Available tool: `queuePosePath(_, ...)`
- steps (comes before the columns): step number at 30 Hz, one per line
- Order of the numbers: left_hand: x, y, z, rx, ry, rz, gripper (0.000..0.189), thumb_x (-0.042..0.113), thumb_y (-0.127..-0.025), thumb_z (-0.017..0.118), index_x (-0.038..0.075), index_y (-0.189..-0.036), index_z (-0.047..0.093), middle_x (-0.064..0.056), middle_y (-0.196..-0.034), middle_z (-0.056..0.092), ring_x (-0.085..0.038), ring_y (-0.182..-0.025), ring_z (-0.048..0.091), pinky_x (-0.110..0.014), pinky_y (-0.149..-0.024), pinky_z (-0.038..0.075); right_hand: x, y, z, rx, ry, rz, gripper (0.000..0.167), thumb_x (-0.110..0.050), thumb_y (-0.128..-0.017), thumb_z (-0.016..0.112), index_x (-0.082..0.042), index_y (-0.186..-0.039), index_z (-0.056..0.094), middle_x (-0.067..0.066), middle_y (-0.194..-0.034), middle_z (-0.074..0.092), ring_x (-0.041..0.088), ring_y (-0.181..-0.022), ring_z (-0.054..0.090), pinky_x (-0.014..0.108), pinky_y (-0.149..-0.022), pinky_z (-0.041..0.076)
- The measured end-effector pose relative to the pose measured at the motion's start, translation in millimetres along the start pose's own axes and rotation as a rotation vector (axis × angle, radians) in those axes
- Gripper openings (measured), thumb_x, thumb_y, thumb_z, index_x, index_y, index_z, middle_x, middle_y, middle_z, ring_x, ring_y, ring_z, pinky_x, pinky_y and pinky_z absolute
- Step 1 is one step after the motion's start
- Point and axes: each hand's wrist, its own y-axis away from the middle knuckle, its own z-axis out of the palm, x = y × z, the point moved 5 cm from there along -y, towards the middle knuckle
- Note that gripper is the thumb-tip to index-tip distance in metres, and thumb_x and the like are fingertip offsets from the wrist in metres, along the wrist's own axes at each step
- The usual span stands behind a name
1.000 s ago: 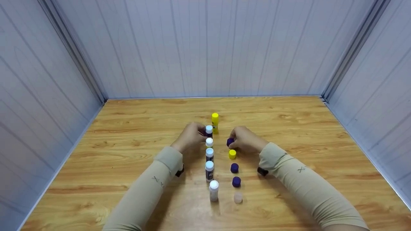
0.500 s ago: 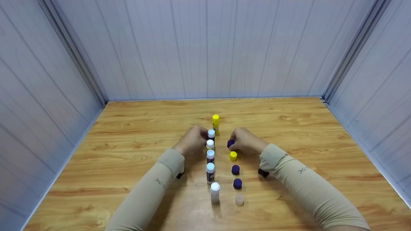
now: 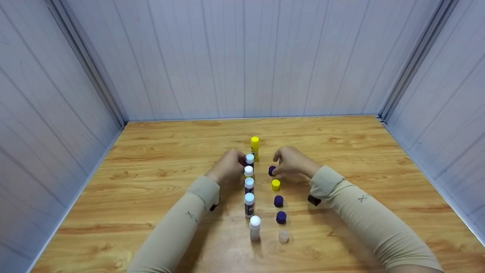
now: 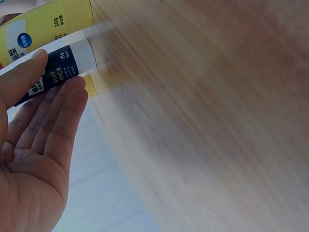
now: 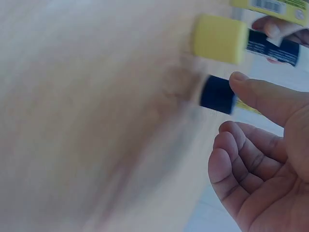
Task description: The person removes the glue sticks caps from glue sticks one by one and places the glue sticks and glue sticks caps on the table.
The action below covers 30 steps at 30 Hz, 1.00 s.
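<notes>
My left hand (image 3: 231,165) pinches a dark-labelled glue stick (image 4: 63,67) between thumb and fingers; the stick stands upright on the table with its white top (image 3: 249,158) showing. Opposite it, my right hand (image 3: 294,162) has its fingers spread away from a dark purple cap (image 3: 271,170) standing on the table. In the right wrist view the thumb is at the edge of this cap (image 5: 217,94), and the other fingers are apart from it. A yellow cap (image 3: 276,185) is close to the right hand. Just beyond the left hand's stick stands a yellow glue stick (image 3: 255,147).
Several white-topped glue sticks (image 3: 249,204) stand in a row toward the near side. Alongside runs a row of caps: two purple caps (image 3: 281,217) and a clear one (image 3: 283,236). White panel walls (image 3: 242,57) border the wooden table (image 3: 151,144).
The right hand's fingers have opened off the purple cap, and that hand has drawn slightly right. The left hand still holds its glue stick. The whole view has shifted a little.
</notes>
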Motion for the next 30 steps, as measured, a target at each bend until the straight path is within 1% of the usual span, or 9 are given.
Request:
queuePosePath(2, -0.9, 0.5, -0.6, 0.0, -0.003, -0.007, 0.043, -0.018, -0.091, 0.056, 0.008, -0.111, 0.084, -0.006, -0.107, 0.079, -0.023, -0.105, 0.069, -0.04, -0.097, 0.061, -3.5, -0.9, -7.4, 0.016, 0.021, -0.032, 0.048, -0.018, -0.093, 0.088, 0.008, -0.129, 0.071, 0.017, -0.104, 0.075, 0.021, -0.086, 0.066, 0.036, -0.079, 0.058)
queuePosePath(4, -0.6, 0.6, -1.1, 0.001, -0.011, -0.007, 0.04, -0.016, -0.092, 0.058, 0.007, -0.114, 0.083, -0.006, -0.108, 0.079, -0.023, -0.105, 0.069, -0.04, -0.098, 0.061, -7.2, -1.5, -14.3, 0.032, 0.02, -0.044, 0.048, -0.018, -0.093, 0.088, 0.009, -0.129, 0.071, 0.018, -0.105, 0.075, 0.021, -0.086, 0.066, 0.037, -0.079, 0.058)
queuePosePath(8, 1.1, 1.4, -1.1, 0.003, -0.01, -0.01, 0.033, -0.013, -0.095, 0.063, 0.005, -0.114, 0.083, -0.009, -0.11, 0.08, -0.022, -0.104, 0.068, -0.041, -0.099, 0.061, -12.2, -1.8, -22.4, 0.068, -0.002, -0.047, 0.049, -0.018, -0.094, 0.087, 0.008, -0.131, 0.071, 0.019, -0.109, 0.075, 0.025, -0.092, 0.067, 0.042, -0.086, 0.059)
queuePosePath(11, 1.3, 1.3, -0.3, 0.002, 0.004, -0.022, 0.03, -0.012, -0.095, 0.066, 0.004, -0.114, 0.083, -0.01, -0.111, 0.079, -0.023, -0.104, 0.068, -0.041, -0.1, 0.061, -13.0, -1.7, -21.5, 0.081, -0.022, -0.054, 0.046, -0.017, -0.094, 0.086, 0.008, -0.129, 0.072, 0.02, -0.11, 0.075, 0.026, -0.095, 0.067, 0.043, -0.087, 0.059)
queuePosePath(16, -0.4, 2.3, 1.6, -0.006, 0.044, -0.082, 0.033, -0.014, -0.096, 0.064, 0.007, -0.113, 0.083, -0.007, -0.114, 0.077, -0.024, -0.108, 0.068, -0.042, -0.101, 0.059, -10.0, -1.0, -13.4, 0.075, -0.025, -0.061, 0.041, -0.015, -0.094, 0.086, 0.009, -0.124, 0.074, 0.018, -0.104, 0.075, 0.023, -0.09, 0.065, 0.036, -0.08, 0.057)
queuePosePath(20, -0.3, 3.7, 2.1, -0.011, 0.06, -0.11, 0.034, -0.014, -0.098, 0.062, 0.009, -0.112, 0.082, -0.006, -0.115, 0.076, -0.025, -0.11, 0.067, -0.041, -0.1, 0.058, -9.2, -0.6, -11.9, 0.087, -0.041, -0.047, 0.042, -0.016, -0.094, 0.086, 0.008, -0.126, 0.073, 0.016, -0.102, 0.073, 0.022, -0.087, 0.062, 0.034, -0.076, 0.054)
queuePosePath(27, 2.9, 3.8, 0.5, 0.002, 0.042, -0.077, 0.036, -0.016, -0.096, 0.061, 0.008, -0.112, 0.082, -0.007, -0.114, 0.077, -0.025, -0.11, 0.069, -0.043, -0.101, 0.06, -12.1, -2.7, -13.2, 0.124, -0.066, -0.055, 0.044, -0.017, -0.098, 0.083, 0.008, -0.132, 0.07, 0.017, -0.105, 0.072, 0.024, -0.088, 0.063, 0.038, -0.079, 0.056)
queuePosePath(30, 3.0, 3.5, 1.1, -0.001, 0.038, -0.079, 0.035, -0.015, -0.097, 0.062, 0.008, -0.114, 0.082, -0.007, -0.115, 0.078, -0.024, -0.11, 0.069, -0.043, -0.101, 0.06, -13.6, -3.2, -12.6, 0.144, -0.077, -0.06, 0.045, -0.018, -0.099, 0.082, 0.007, -0.134, 0.069, 0.02, -0.112, 0.073, 0.027, -0.096, 0.066, 0.043, -0.086, 0.058)
